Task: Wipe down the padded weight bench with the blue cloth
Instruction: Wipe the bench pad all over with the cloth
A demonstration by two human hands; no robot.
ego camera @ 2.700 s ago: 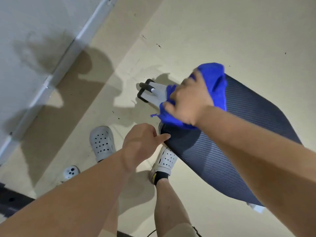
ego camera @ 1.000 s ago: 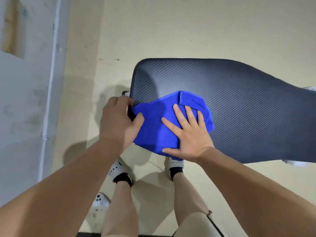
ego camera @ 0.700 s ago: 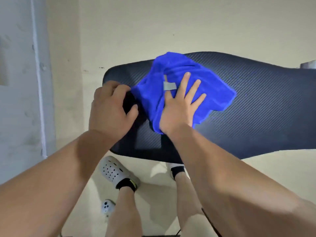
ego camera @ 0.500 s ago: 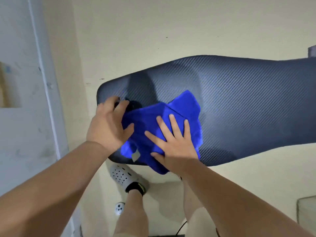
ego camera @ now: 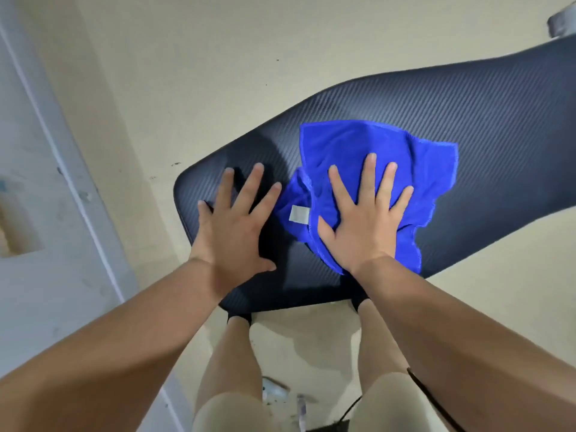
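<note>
The padded weight bench (ego camera: 467, 126) is dark with a fine ribbed weave and runs from centre left up to the right edge. The blue cloth (ego camera: 358, 148) lies spread on its left half, a small white label showing at its lower left. My right hand (ego camera: 363, 219) presses flat on the cloth with fingers spread. My left hand (ego camera: 235, 226) rests flat and bare on the pad beside the cloth, near the bench's rounded left end, fingers apart.
A pale beige floor (ego camera: 202, 73) surrounds the bench. A grey wall with a white skirting strip (ego camera: 71, 188) runs down the left. My bare legs (ego camera: 230, 363) stand under the bench's near edge. A grey object (ego camera: 562, 23) pokes in at the top right corner.
My right hand has slid the cloth up and to the right across the pad, and it now lies more spread out. My left hand has opened from curled at the bench end to flat.
</note>
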